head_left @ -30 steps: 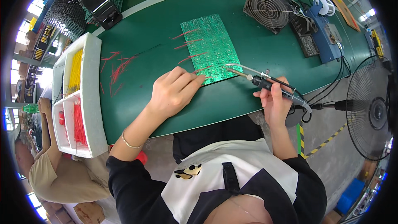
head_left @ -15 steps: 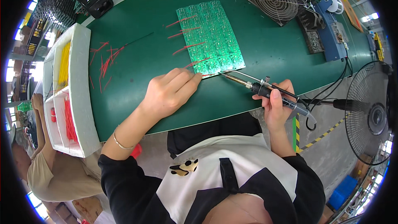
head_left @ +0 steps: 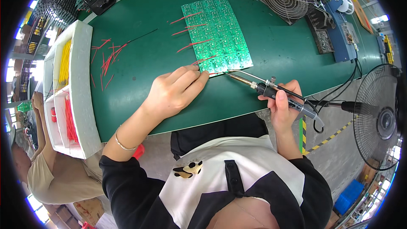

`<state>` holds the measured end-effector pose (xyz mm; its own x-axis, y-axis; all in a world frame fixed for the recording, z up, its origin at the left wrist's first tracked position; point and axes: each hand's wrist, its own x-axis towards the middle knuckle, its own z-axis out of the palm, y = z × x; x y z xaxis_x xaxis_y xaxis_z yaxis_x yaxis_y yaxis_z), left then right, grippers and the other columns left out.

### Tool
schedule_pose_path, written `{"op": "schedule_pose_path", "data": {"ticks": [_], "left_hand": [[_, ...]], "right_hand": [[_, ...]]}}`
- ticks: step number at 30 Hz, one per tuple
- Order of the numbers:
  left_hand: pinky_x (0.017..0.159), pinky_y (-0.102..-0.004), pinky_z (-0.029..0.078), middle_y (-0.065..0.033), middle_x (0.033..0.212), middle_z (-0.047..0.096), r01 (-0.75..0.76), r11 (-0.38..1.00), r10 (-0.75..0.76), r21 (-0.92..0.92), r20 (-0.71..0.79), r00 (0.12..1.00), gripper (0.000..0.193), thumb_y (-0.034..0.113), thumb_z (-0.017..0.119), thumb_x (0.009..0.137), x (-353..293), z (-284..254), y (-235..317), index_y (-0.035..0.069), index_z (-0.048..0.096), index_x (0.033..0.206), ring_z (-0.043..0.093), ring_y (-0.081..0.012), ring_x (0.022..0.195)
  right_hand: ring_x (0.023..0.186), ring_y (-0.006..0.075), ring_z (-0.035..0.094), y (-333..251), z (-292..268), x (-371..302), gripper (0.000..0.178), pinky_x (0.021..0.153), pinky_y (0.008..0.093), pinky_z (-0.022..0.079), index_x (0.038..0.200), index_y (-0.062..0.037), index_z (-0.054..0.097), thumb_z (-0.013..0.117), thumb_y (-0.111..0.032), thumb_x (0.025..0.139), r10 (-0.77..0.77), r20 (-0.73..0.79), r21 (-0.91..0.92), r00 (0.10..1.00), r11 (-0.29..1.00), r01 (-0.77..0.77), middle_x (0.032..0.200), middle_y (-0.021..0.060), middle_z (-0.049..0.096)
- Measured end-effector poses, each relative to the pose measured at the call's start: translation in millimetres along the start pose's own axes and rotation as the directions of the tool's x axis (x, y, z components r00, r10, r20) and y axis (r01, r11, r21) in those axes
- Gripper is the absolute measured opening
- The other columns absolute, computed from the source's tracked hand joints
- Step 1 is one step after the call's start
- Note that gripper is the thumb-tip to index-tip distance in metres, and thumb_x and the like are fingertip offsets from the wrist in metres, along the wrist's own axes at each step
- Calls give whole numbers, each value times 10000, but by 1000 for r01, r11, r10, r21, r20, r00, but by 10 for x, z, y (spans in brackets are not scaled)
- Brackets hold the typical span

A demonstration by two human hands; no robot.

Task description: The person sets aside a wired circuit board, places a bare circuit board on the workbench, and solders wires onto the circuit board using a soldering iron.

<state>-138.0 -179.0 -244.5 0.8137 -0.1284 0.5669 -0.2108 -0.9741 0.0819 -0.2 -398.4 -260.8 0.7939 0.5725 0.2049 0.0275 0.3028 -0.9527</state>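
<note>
Green rectangular circuit panel (head_left: 220,34) sits straight ahead on the dark-green surface (head_left: 148,59), long axis pointing away. Left hand (head_left: 174,91) is nearer, grip looks pinched on a thin red wire (head_left: 213,74) at the panel's near edge; right hand (head_left: 285,107) is wrapped round a black-and-grey soldering iron (head_left: 267,90).

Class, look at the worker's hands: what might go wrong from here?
The metal-tipped, black-handled soldering iron in the bare right hand points toward the bare left hand, so a slip might burn it.
Thin red wires jut past the left edge of the rectangular green circuit board, so the left hand might brush one out of place.
</note>
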Motion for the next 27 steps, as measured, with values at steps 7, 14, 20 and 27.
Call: {"op": "schedule_pose_path", "data": {"ticks": [7,14,20,27], "left_hand": [[598,-255,537,-51,768,590,-67,994,70,86,-37,997,271,23,631,598,42,-13,17,2,646,867,632,-186,784],[602,-257,537,-56,778,590,-79,992,81,102,-23,996,287,27,621,595,40,-13,15,-6,648,879,632,-190,800],[603,-263,539,-54,782,592,-94,989,98,118,-33,995,294,38,618,600,39,-5,-1,-4,649,889,633,-192,810],[567,-244,521,-37,774,593,-101,985,108,137,-42,993,272,42,618,601,63,-28,-3,17,652,869,620,-174,755]], "right_hand": [[532,65,499,-9,3,-30,234,498,214,459,787,-46,387,563,-167,884,-15,4,-24,1000,1000,15,627,74,533],[489,58,455,-21,-11,-45,270,558,270,528,758,-59,366,554,-207,880,-27,34,-176,999,984,33,582,52,468],[514,69,472,-1,3,-52,247,482,219,434,795,-48,379,574,-177,874,-44,8,-77,999,996,44,611,88,544],[534,80,510,66,-22,42,199,687,331,550,921,3,436,585,-117,868,-167,-87,133,982,975,178,716,94,549]]}}
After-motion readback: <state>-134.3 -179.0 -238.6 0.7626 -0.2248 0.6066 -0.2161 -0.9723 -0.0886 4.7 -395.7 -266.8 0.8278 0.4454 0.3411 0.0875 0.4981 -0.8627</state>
